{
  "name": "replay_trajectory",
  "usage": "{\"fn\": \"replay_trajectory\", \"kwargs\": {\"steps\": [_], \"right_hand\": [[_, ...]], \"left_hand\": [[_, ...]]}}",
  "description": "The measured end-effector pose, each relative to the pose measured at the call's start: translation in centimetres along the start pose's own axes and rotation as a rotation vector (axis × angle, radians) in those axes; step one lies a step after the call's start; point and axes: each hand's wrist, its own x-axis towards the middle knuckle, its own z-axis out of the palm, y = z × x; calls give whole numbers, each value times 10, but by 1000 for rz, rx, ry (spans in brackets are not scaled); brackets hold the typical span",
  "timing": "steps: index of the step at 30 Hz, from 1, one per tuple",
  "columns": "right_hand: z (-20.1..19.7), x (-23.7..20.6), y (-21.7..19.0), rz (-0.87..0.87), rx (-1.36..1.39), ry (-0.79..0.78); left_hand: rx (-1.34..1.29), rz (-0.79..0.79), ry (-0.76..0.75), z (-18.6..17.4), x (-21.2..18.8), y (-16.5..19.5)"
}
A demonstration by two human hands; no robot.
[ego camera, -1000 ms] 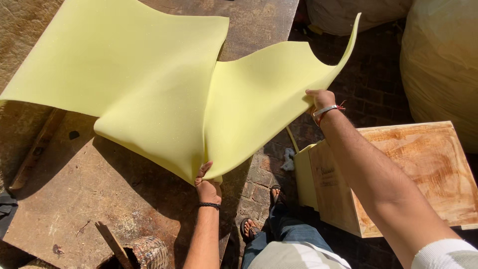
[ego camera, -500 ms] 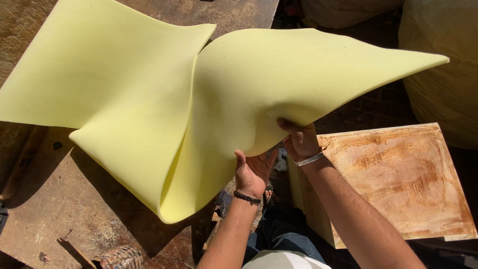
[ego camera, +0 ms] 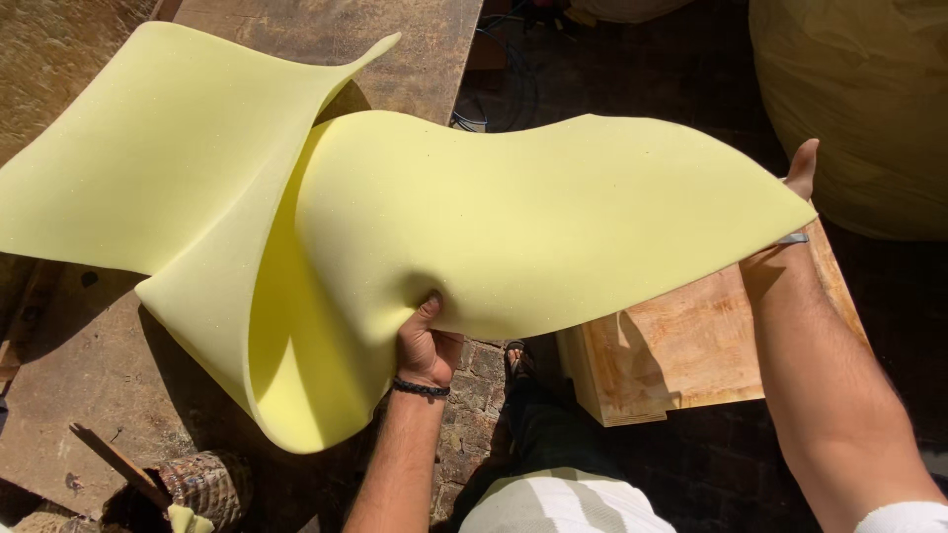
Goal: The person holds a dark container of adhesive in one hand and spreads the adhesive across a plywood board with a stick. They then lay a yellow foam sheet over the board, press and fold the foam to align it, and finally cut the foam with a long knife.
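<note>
A large pale-yellow foam sheet [ego camera: 513,227] is folded over itself and held up above a worn wooden workbench [ego camera: 89,395]. My left hand [ego camera: 427,345], with a black bracelet on the wrist, pinches the sheet's lower edge near the fold, thumb on top. My right hand [ego camera: 798,183] is raised at the sheet's far right corner; mostly its fingertips show above the foam, the rest lies behind the sheet. The left part of the sheet drapes onto the bench.
A light wooden box [ego camera: 691,345] stands below the foam at the right. A big yellowish sack [ego camera: 859,99] fills the upper right. A wooden-handled tool [ego camera: 148,474] lies at the bench's front edge. My legs and a sandalled foot are over brick paving [ego camera: 474,395].
The sheet has been swung and flattened toward the right. My right hand moved from beside the left hand out to the far right corner, spreading the foam wider.
</note>
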Motion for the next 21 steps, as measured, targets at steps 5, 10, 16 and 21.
{"fn": "replay_trajectory", "kwargs": {"steps": [5,10,16,21], "right_hand": [[4,-4,-35,303,-712,-200],[-6,-72,-97,-57,-971,-360],[-85,-146,-162,-344,-858,-288],[-161,-125,-166,-342,-795,-248]], "left_hand": [[244,-57,-22,-19,-42,-30],[223,24,163,-19,-102,-77],[-49,46,106,-3,-162,-161],[-69,61,118,-6,-166,-218]]}}
